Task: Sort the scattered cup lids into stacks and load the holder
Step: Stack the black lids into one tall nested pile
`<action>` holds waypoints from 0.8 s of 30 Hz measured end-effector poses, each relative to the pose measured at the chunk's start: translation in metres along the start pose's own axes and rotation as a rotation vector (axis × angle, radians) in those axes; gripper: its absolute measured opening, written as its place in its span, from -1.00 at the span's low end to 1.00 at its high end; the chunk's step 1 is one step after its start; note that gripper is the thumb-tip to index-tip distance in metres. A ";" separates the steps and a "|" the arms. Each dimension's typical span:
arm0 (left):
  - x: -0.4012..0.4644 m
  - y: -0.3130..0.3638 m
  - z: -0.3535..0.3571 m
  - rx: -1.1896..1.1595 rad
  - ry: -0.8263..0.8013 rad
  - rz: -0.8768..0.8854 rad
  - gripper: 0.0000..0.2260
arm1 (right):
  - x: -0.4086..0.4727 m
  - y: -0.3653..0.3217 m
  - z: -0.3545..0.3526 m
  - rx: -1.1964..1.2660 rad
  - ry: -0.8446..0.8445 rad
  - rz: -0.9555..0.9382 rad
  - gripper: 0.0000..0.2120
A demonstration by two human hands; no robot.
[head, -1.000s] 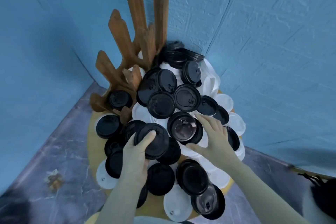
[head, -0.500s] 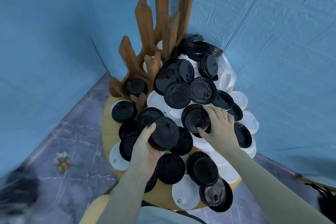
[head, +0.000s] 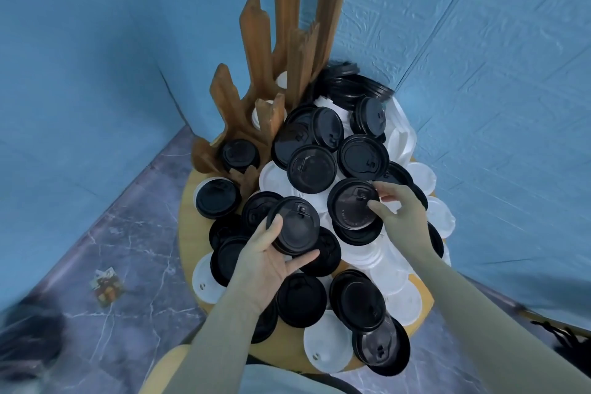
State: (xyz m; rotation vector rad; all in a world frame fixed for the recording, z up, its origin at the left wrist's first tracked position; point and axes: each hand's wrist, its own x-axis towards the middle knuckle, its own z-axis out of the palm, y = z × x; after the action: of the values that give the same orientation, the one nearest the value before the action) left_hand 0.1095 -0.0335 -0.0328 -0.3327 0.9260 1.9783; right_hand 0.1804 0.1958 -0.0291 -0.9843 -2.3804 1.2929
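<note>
A heap of black and white cup lids covers a round wooden table. My left hand is shut on a small stack of black lids, held palm-up just above the heap. My right hand pinches the right edge of another black lid, tilted up off the heap. The brown wooden lid holder with tall uprights stands at the back left; one black lid lies in its lowest slot and white lids show deeper in.
Blue walls close in behind and on both sides. A stack of black lids leans on the back wall. White lids lie along the right rim. The marble floor at left bears a small scrap of paper.
My left hand has raised its black lid stack and turned palm-up. My right hand has closed on the edge of a black lid and tipped it up. The camera shifted, moving the scene rightward.
</note>
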 end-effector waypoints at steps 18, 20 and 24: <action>0.002 -0.014 0.022 0.041 -0.070 -0.097 -0.52 | -0.040 -0.045 0.005 0.141 -0.197 -0.001 -0.76; -0.001 -0.017 0.029 0.059 -0.078 -0.109 -0.46 | -0.051 -0.044 0.013 0.102 -0.235 0.017 -0.78; -0.004 -0.022 0.029 0.081 -0.023 -0.039 -0.57 | -0.062 -0.040 0.012 0.300 -0.206 0.149 -0.78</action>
State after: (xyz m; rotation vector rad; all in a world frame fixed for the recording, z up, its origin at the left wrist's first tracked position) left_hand 0.1331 -0.0083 -0.0218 -0.2795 0.9754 1.8999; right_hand 0.2023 0.1309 0.0025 -0.9924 -2.1935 1.8237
